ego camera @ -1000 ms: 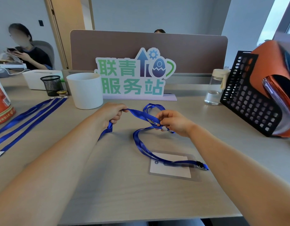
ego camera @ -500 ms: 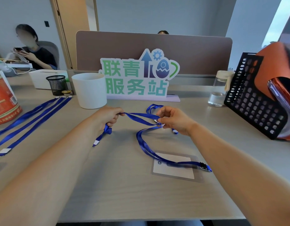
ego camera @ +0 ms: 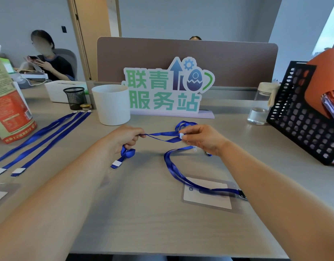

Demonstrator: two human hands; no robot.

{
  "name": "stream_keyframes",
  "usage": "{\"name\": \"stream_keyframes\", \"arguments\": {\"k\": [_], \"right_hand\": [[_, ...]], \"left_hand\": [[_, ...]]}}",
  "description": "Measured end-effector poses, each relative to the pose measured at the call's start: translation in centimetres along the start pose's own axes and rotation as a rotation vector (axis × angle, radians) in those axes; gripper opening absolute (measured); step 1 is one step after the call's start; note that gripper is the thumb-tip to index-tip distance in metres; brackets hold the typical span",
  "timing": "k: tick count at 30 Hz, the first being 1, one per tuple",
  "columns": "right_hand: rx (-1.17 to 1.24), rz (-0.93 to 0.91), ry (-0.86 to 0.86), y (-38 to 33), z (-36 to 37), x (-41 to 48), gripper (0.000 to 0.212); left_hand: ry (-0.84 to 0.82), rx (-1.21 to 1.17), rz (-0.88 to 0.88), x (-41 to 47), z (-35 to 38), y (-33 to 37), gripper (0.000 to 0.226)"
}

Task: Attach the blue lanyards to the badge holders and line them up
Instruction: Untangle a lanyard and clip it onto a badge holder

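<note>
A blue lanyard (ego camera: pixel 162 137) stretches taut between my hands above the desk. My left hand (ego camera: pixel 124 138) grips one end, and a short tail with a white tag (ego camera: pixel 116 163) hangs below it. My right hand (ego camera: pixel 201 137) pinches the strap near a small white piece. A second blue lanyard (ego camera: pixel 173 170) loops across the desk, over a clear badge holder (ego camera: pixel 207 194) with a white card, to a black clip (ego camera: pixel 242 194). Three more blue lanyards (ego camera: pixel 43 136) lie side by side at the left, and another badge holder (ego camera: pixel 0 193) shows at the left edge.
A white cup (ego camera: pixel 111 104) and a green-lettered sign (ego camera: pixel 168 89) stand behind my hands. A black mesh file rack (ego camera: pixel 301 117) with an orange folder fills the right. A water bottle (ego camera: pixel 260 104), a mesh pen cup (ego camera: pixel 75 97) and a red package (ego camera: pixel 10 104) also stand on the desk. A person sits at far left.
My hands have drawn apart and pulled the lanyard straighter between them. The tagged tail now hangs shorter below my left hand.
</note>
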State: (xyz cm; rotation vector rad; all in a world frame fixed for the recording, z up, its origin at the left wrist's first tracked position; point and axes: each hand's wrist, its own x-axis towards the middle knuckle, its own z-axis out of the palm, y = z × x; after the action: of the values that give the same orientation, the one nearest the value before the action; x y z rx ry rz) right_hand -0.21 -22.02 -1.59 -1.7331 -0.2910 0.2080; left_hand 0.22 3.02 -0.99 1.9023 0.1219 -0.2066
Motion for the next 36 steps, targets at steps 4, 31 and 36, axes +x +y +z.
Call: {"name": "stream_keyframes", "arguments": {"k": [4,31,36], "right_hand": [[-0.09,-0.002,0.097,-0.1,0.8,0.6,0.01],[0.128,-0.016,0.107,0.4,1.5,2.0,0.013],[0.084,0.037,0.176,0.5,1.9,3.0,0.014]], "left_hand": [[-0.043,-0.054,0.027,-0.6,-0.1,0.3,0.019],[0.111,0.003,0.008,-1.6,-3.6,-0.2,0.021],[0.058,0.048,0.064,-2.4,-4.0,-1.0,0.017]]}}
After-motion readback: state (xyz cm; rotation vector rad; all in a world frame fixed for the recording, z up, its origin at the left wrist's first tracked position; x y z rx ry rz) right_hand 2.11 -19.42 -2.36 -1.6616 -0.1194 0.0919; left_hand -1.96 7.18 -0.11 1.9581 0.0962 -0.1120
